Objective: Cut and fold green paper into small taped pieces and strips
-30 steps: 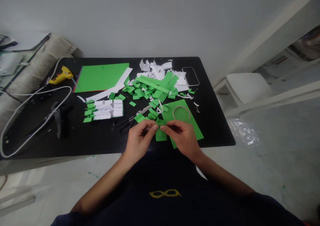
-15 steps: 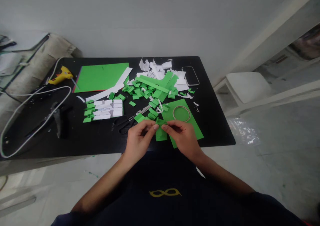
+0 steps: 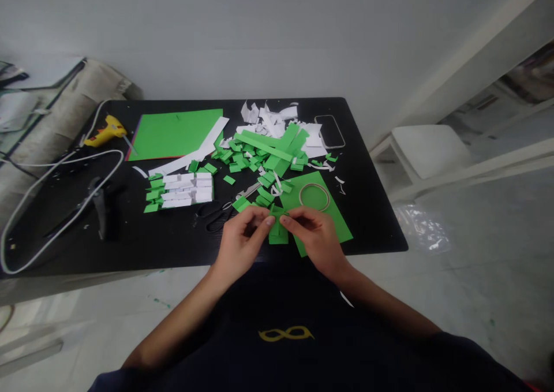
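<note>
In the head view, a folded green paper piece is at the near edge of the black table, between the person's two hands. The left hand pinches its upper left side between thumb and bent forefinger; the right hand grips the upper right side the same way. The two thumb tips lie close together over the upper part of the piece, a narrow strip of green showing between them, while its lower end extends below the thumbs toward the person's body. Whether that end touches the tabletop, I cannot tell.

Right of the folded green paper piece lies a green sheet bearing a thin beige ring. To its left are black-handled scissors, then a green-and-white paper assembly. Beyond it, farther from the person, spread loose folded green pieces and white paper scraps.
</note>
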Available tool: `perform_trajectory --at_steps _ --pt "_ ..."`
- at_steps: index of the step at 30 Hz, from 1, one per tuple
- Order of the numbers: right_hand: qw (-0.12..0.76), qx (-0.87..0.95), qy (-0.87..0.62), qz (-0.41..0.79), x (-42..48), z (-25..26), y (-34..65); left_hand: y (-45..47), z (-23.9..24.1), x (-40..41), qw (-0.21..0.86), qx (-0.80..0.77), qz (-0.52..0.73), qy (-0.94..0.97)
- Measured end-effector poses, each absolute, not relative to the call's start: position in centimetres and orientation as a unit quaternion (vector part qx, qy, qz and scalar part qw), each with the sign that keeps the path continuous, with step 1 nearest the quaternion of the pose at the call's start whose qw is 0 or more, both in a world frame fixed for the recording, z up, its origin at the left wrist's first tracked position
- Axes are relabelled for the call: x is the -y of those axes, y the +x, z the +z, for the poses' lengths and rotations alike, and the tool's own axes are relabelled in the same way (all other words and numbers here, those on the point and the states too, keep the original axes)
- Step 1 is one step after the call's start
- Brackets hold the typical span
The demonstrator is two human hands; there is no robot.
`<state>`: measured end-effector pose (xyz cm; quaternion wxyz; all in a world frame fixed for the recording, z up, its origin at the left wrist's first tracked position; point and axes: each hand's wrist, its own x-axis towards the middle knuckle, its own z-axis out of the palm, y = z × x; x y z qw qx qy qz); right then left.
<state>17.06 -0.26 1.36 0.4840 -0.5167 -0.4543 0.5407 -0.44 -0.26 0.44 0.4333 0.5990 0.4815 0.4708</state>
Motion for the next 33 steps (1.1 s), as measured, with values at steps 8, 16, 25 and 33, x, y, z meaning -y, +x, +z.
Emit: perform_trajectory --at_steps 8,16,25,33 --pt "0.485 0.457 -0.513 0.541 0.36 1.13 17.04 -0.33 -0.18 0.11 0.457 -0.471 0.451 0.605" --pt "0.472 0.479 -0.518 0.529 0.26 1.59 17.39 -0.24 0.0 0.07 0.476 -0.48 0.46 0.576" --pt "0.426 0.446 -0.473 0.629 0.75 0.83 17.55 -0.07 -0.3 -0.14 0.515 -0.462 0.526 0.494" --pt "0.47 0.433 -0.477 0.603 0.39 0.79 17.64 -0.89 -0.06 0.33 0.517 -0.434 0.517 0.526"
